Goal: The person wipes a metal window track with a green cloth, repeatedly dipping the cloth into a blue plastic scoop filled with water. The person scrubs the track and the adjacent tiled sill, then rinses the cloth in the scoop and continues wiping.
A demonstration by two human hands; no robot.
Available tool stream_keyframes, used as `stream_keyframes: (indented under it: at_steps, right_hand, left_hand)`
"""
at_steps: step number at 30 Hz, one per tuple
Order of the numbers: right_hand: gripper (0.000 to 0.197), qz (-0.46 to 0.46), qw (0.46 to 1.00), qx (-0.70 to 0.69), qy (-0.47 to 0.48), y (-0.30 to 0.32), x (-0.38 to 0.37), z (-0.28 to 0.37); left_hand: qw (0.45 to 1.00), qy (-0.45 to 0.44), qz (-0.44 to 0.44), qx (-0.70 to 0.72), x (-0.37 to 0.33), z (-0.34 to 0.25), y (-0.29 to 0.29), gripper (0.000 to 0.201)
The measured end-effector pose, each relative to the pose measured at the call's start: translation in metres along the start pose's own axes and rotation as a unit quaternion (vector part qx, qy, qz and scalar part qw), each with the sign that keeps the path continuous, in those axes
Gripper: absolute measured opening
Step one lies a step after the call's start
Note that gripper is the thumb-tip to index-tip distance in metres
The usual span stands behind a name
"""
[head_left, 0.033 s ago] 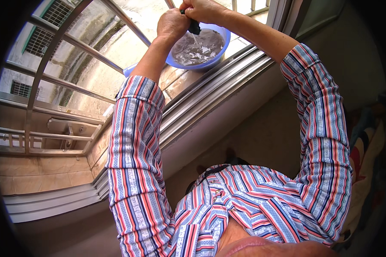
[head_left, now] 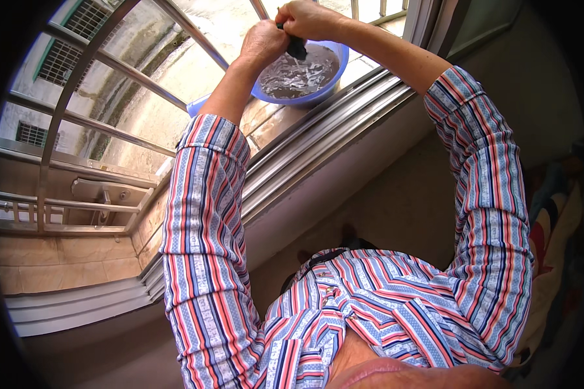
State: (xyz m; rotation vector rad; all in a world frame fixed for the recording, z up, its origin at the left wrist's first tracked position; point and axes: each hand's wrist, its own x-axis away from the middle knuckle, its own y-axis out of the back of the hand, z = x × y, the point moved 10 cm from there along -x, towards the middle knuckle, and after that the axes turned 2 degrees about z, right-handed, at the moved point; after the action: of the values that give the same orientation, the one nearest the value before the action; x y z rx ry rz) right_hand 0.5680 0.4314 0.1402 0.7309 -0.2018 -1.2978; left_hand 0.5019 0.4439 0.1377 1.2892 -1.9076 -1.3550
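Overhead: blue basin (head_left: 334,76) of grey sudsy water sits on window sill (head_left: 266,123), behind metal window bars (head_left: 110,65). Both arms in striped sleeves (head_left: 204,214) reach up over basin. Left hand (head_left: 264,43) and right hand (head_left: 310,18), each grip clenched on dark cloth (head_left: 296,47), held just above water. No labels visible. Pose matches earlier frame.

You are looking down from a head-worn fisheye camera, facing a metal-railed window sill (head_left: 318,139) at arm's length. Your striped sleeves are filling the near foreground; a round blue plastic basin (head_left: 334,78) is sitting near the top edge.
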Motion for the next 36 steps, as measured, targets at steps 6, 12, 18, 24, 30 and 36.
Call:
stream_keyframes:
  at_steps: [6, 12, 18, 24, 30, 36]
  right_hand:
    - [0.023, -0.015, 0.953, 0.202, 0.225, -0.02, 0.028, 0.026]
    - [0.015, 0.002, 0.993, 0.013, 0.119, -0.023, 0.03, 0.065]
    - [0.018, 0.06, 0.992, -0.067, 0.092, -0.088, 0.078, 0.137]
    - [0.012, 0.16, 0.965, 0.047, 0.2, -0.187, 0.124, 0.143]
    - [0.015, 0.278, 0.903, 0.063, 0.323, -0.261, 0.178, 0.151]
    - [0.019, 0.267, 0.87, 0.105, 0.401, -0.284, 0.171, 0.15]
  left_hand:
    - [0.996, -0.075, 0.042, -0.036, 0.034, -0.001, 0.009, 0.032]
    - [0.995, -0.026, -0.054, 0.083, 0.119, 0.048, 0.094, 0.032]
    - [0.979, 0.065, -0.063, 0.184, 0.27, 0.155, 0.126, 0.024]
    - [0.959, 0.171, -0.182, 0.137, 0.387, 0.259, 0.125, 0.025]
    - [0.922, 0.225, -0.311, 0.041, 0.507, 0.303, 0.134, 0.039]
    - [0.906, 0.194, -0.363, -0.093, 0.556, 0.298, 0.127, 0.05]
